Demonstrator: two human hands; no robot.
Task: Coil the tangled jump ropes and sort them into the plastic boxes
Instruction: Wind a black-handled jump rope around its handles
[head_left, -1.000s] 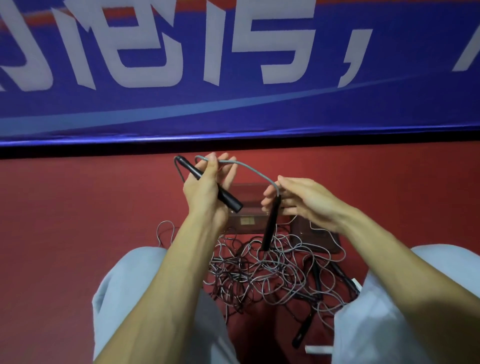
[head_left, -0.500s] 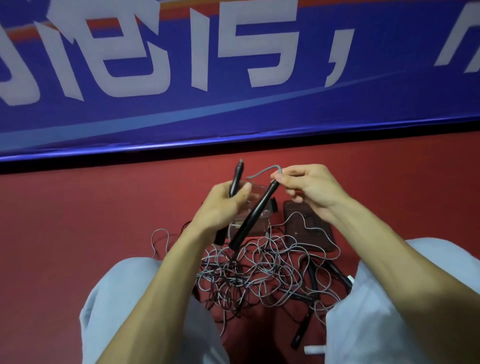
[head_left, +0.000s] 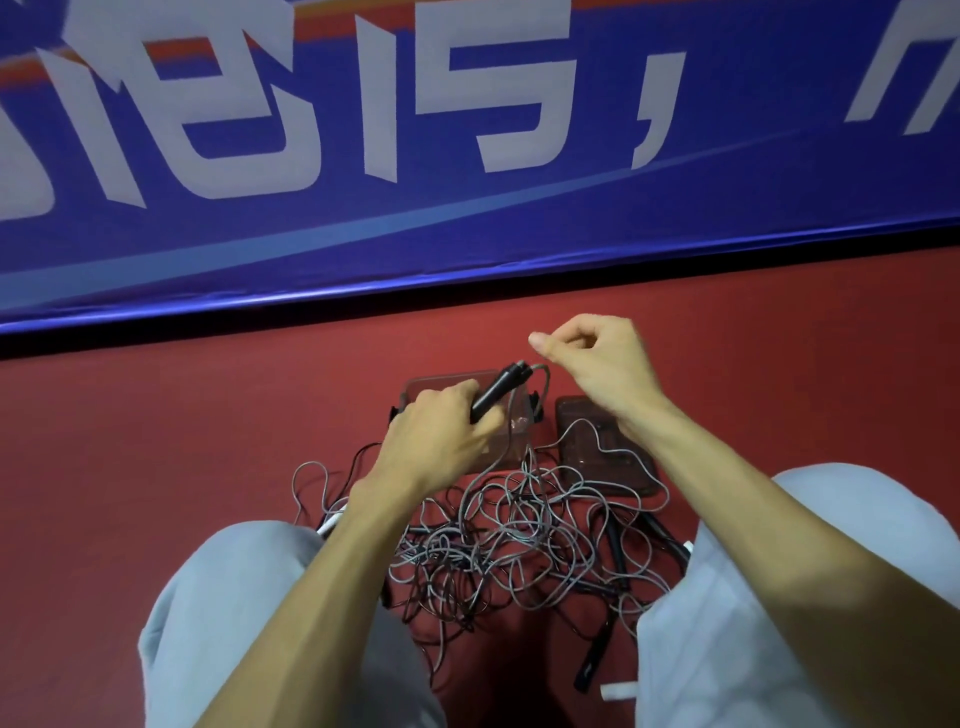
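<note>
Handles held, cord to be coiled
Two black handles are gripped in the left hand. The light, limp cord is best taken near them. The right hand is curled, but a pinch cannot be confirmed. The tangle is seen on the floor before the boxes.

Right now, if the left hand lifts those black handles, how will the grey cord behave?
Probably floppy: the grey cord droops straight off the black handles in the left hand. Likely to snag and drag the pile, since its loops interlace.
</note>
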